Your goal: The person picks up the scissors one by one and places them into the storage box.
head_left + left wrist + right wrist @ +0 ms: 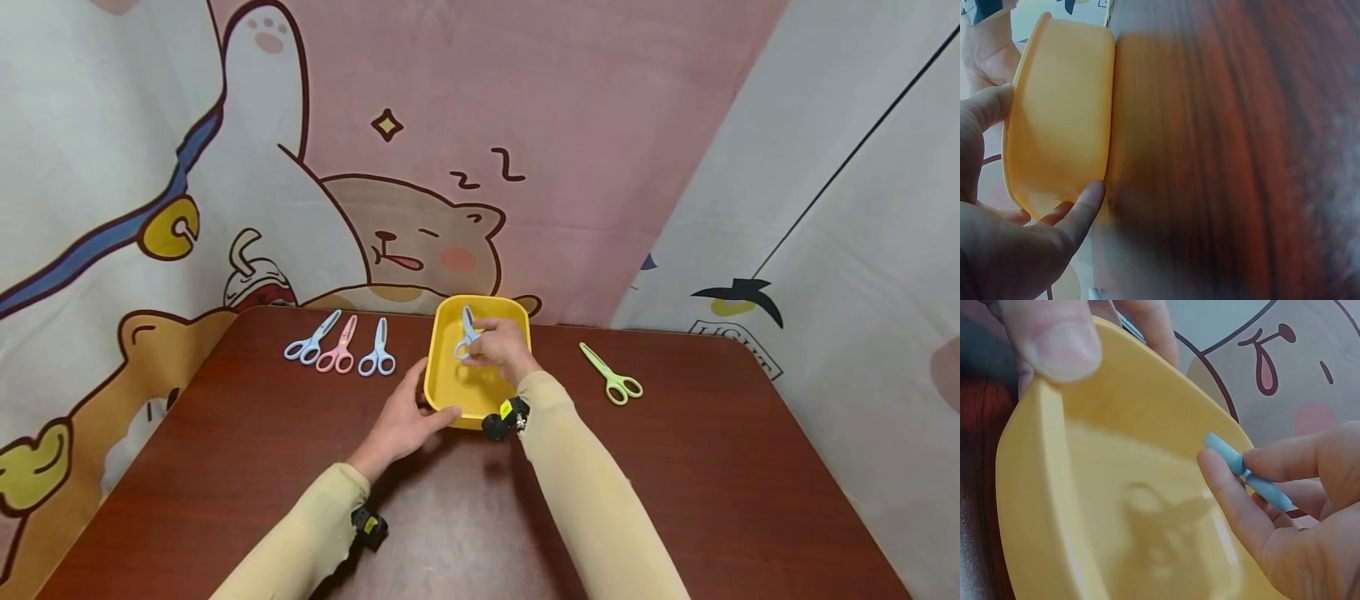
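A yellow plastic tray (480, 392) with rounded corners is on the table. My left hand (402, 417) grips it at its near left corner, the thumb over the rim and fingers against the outer wall (1063, 119). Between thumb and fingers my right hand (501, 346) pinches a pair of light blue scissors (467, 333) over the tray's inside. Their blades point away from me, toward the far wall. In the right wrist view the scissors' handles (1225, 454) appear edge-on, and their shadow falls on the tray floor. The right fingers partly cover the handles in the head view.
Left of the tray lie two light blue pairs of scissors (312, 338) (377, 348) with a pink pair (340, 346) between them. Green scissors (611, 375) lie to the right. A printed curtain (585, 167) rises behind the brown table (720, 467).
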Demonstrator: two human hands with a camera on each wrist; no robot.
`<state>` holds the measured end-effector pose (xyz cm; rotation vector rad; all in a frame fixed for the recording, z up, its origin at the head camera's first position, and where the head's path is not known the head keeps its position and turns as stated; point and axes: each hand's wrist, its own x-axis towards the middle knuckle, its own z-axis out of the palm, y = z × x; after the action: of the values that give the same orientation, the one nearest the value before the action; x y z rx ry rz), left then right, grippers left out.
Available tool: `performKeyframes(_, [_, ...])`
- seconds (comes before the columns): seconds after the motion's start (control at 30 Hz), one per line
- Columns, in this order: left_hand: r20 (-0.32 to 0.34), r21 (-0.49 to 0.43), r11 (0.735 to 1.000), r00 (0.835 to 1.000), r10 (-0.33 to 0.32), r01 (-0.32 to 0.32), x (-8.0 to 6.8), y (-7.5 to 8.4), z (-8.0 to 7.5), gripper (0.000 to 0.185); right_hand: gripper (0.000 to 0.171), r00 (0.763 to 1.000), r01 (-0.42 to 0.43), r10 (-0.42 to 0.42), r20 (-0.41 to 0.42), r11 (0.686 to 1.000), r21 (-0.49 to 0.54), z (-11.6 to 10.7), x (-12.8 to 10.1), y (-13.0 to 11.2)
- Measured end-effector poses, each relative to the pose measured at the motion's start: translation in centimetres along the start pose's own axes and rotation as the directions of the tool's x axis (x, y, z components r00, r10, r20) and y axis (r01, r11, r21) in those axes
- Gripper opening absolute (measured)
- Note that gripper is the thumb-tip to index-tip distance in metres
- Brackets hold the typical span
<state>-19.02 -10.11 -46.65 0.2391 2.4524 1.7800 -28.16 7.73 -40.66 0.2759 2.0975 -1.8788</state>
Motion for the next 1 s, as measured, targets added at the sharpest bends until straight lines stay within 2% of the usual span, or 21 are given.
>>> performKeyframes(0.4, [-0.006, 0.033, 0.999, 1.000, -0.002, 0.003, 0.0, 0.0, 0.0, 0.094, 0.054, 0.999, -0.052, 0.052, 0.006, 0.998, -0.024, 0.6, 0.8, 0.5])
performKeyframes(1.0, [-0.007, 0.030, 0.999, 1.000, 0.020, -0.019, 0.1, -0.2, 0.0, 0.093, 0.054, 0.997, -0.066, 0.069, 0.032, 0.995, -0.077, 1.2, 1.8, 1.6])
